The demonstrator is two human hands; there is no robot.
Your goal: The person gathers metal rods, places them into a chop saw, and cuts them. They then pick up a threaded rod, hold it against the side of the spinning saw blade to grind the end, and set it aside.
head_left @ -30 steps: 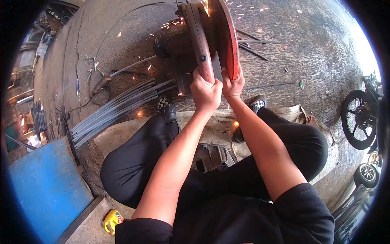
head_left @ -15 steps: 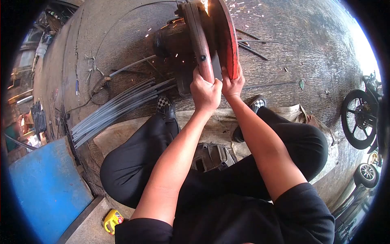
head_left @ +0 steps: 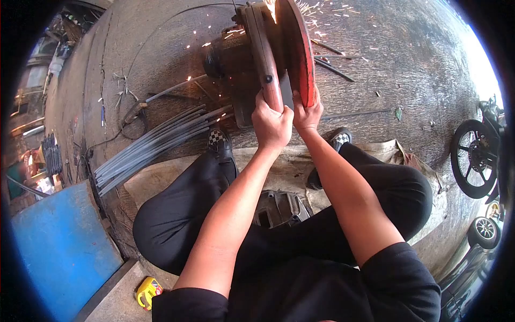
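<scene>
A cut-off saw (head_left: 230, 59) stands before me, with sparks flying from its far end. My left hand (head_left: 272, 122) is wrapped round the end of its long handle (head_left: 264, 59). Just right of it, my right hand (head_left: 308, 112) grips the near end of the saw's red blade guard (head_left: 306, 64); some of its fingers are hidden behind the guard. Where the disc meets the work is out of sight. Left of the saw lies a bundle of grey metal rods (head_left: 155, 142), with one rod (head_left: 174, 87) running in toward the saw's base.
Cut rod pieces (head_left: 335, 68) lie right of the saw. A cable (head_left: 129, 59) loops across the floor at left. A blue panel (head_left: 64, 252) and a yellow container (head_left: 148, 292) are at lower left. A motorcycle wheel (head_left: 474, 157) stands at right. My crossed legs rest around a metal part (head_left: 279, 208).
Sparks have shifted and spread further about the saw. The saw's body and guard sit very slightly lower in view; both hands keep their hold.
</scene>
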